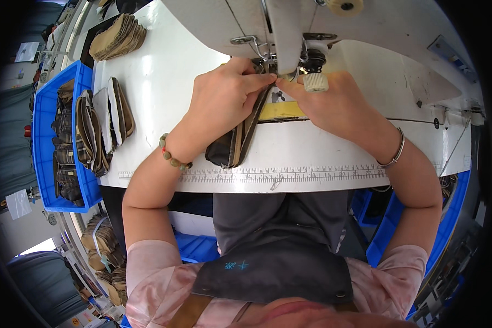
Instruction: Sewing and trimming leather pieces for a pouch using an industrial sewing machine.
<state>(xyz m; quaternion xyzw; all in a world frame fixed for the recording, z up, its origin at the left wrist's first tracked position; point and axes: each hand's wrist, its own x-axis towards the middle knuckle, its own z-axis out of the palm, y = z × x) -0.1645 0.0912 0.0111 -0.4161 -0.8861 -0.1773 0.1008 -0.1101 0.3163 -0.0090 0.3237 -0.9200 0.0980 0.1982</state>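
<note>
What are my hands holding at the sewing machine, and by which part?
Both hands, left hand and right hand, pinch the far end of a dark zipped pouch at the needle; the fingertips meet there. The near end lies free on the table.

We lose the pouch's (pixel 232 145) top under both hands; needle hidden behind machine head (pixel 287 27); ruler (pixel 290 174) marks unreadable.

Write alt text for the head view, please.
Both hands, left hand and right hand, press a dark zippered pouch under a sewing machine's needle on a white table; more pouches fill a blue bin at left.
</note>
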